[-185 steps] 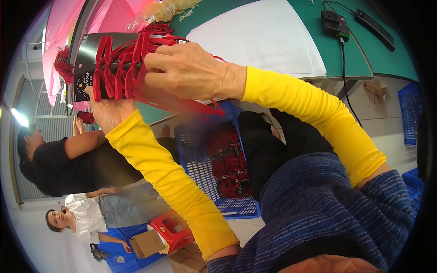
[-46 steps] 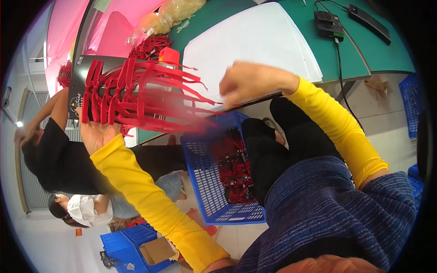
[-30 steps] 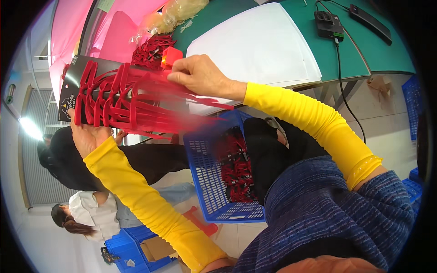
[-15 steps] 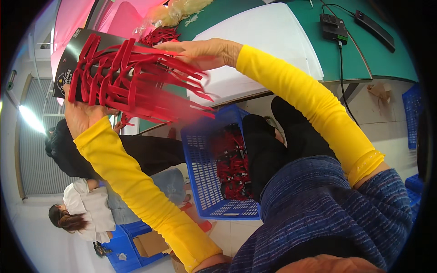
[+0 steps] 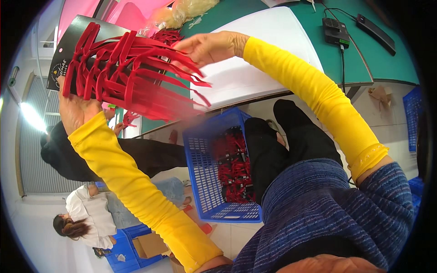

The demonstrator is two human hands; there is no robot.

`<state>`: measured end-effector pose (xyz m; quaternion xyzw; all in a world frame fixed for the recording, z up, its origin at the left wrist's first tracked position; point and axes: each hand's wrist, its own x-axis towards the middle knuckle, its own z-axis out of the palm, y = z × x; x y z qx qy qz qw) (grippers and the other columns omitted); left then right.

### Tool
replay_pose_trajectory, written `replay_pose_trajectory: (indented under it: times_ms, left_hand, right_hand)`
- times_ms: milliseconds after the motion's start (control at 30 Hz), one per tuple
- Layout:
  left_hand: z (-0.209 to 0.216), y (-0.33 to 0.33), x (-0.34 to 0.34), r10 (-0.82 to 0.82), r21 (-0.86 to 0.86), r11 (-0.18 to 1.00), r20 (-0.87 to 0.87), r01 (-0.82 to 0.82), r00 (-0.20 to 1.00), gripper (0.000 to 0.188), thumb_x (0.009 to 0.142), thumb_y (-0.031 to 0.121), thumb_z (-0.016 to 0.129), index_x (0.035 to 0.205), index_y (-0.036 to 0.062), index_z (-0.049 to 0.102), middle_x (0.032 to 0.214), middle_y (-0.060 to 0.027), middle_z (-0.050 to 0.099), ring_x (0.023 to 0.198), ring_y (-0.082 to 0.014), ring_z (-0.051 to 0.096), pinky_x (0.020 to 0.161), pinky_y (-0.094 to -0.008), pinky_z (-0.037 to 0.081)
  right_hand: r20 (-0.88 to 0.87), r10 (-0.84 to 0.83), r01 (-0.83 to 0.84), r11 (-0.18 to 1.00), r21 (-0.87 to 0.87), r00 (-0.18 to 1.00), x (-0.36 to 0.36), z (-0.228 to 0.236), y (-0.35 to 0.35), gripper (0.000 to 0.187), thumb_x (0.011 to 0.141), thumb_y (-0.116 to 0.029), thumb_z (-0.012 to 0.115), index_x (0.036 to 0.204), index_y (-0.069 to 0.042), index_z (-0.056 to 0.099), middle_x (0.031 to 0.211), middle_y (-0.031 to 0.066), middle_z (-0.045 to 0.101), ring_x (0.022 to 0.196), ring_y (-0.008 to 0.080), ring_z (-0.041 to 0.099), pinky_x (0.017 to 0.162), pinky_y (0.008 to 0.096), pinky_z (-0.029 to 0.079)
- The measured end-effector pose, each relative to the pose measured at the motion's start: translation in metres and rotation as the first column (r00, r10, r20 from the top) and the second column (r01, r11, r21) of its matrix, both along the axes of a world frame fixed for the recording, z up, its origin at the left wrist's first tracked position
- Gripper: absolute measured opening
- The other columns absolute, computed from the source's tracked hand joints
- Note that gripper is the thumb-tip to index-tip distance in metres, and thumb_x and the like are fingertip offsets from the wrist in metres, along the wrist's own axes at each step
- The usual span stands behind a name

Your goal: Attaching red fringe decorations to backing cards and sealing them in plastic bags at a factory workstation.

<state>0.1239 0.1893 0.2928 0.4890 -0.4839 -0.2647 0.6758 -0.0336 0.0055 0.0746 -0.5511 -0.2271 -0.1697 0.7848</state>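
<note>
My left hand (image 5: pixel 76 105) is closed on the lower edge of a black display card (image 5: pixel 66 52), held tilted up at the left. A row of red velvet ribbon bows (image 5: pixel 109 68) is fixed across the card, their long tails hanging off to the right, some smeared by motion. My right hand (image 5: pixel 207 49) is at the upper tails, its fingers loosely bent and apart, the tips touching or close beside the ribbons. Yellow sleeves cover both forearms.
Below stands a blue plastic crate (image 5: pixel 200 177) holding several carded red bows (image 5: pixel 234 168). White sheets (image 5: pixel 273 50) lie on the green table (image 5: pixel 382 68), with a black power adapter (image 5: pixel 336 32) and more red ribbons (image 5: pixel 167 35). Two people are at the left.
The card with its bows has shifted slightly up and left with my left hand. My right hand has moved a little right and up, and its fingers show more clearly.
</note>
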Motion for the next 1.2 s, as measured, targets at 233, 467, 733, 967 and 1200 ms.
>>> replay_pose_trajectory:
  times_ms: [233,467,733,967,1200]
  left_hand:
    - [0.002,-0.006,-0.002,-0.015,-0.069,0.997,0.023,0.017,1.000,0.039,0.095,0.031,0.043,0.117,-0.0005,0.050,0.113,-0.0170,0.059,0.101,-0.0324,0.058,0.087,-0.0483,0.050]
    - [0.012,0.006,0.003,-0.138,-0.057,0.989,-0.021,0.136,0.990,0.033,0.093,0.028,0.050,0.110,-0.0007,0.052,0.111,-0.0150,0.059,0.101,-0.0300,0.058,0.090,-0.0478,0.046]
    - [0.011,0.017,-0.025,0.024,-0.081,0.997,0.049,-0.020,0.999,0.039,0.095,0.032,0.042,0.118,0.0002,0.048,0.118,-0.0166,0.056,0.105,-0.0309,0.056,0.092,-0.0459,0.047]
    - [0.012,0.015,-0.023,-0.015,-0.172,0.985,0.063,0.026,0.998,0.038,0.095,0.030,0.043,0.116,-0.0011,0.048,0.114,-0.0171,0.057,0.104,-0.0308,0.057,0.090,-0.0458,0.048]
    - [0.021,0.023,-0.010,-0.134,-0.156,0.977,0.070,0.144,0.988,0.032,0.093,0.027,0.050,0.111,0.0008,0.047,0.107,-0.0154,0.059,0.098,-0.0301,0.058,0.087,-0.0497,0.048]
  right_hand:
    - [0.194,0.147,-0.191,0.954,0.233,0.970,0.013,0.024,0.015,0.054,0.085,-0.025,0.061,0.131,-0.004,0.040,0.129,0.0155,0.048,0.116,0.0261,0.049,0.100,0.0403,0.038]
    - [-0.008,0.063,-0.063,0.979,-0.192,0.998,0.003,0.011,0.020,0.062,0.075,-0.008,0.069,0.129,0.000,0.040,0.124,0.0162,0.052,0.114,0.0255,0.051,0.096,0.0374,0.042]
    - [0.121,-0.101,0.092,0.992,0.081,0.987,-0.009,0.038,-0.001,0.072,0.081,-0.026,0.064,0.139,-0.005,0.027,0.135,0.0140,0.043,0.121,0.0221,0.045,0.103,0.0380,0.033]
    - [0.123,0.181,-0.183,0.983,0.008,0.976,0.017,0.044,0.032,0.055,0.080,-0.017,0.066,0.128,-0.004,0.043,0.126,0.0143,0.051,0.115,0.0281,0.049,0.102,0.0455,0.034]
    - [0.150,0.232,-0.270,0.900,0.341,0.961,0.033,0.044,0.043,0.039,0.079,-0.005,0.063,0.116,-0.004,0.052,0.110,0.0095,0.060,0.101,0.0201,0.058,0.095,0.0396,0.042]
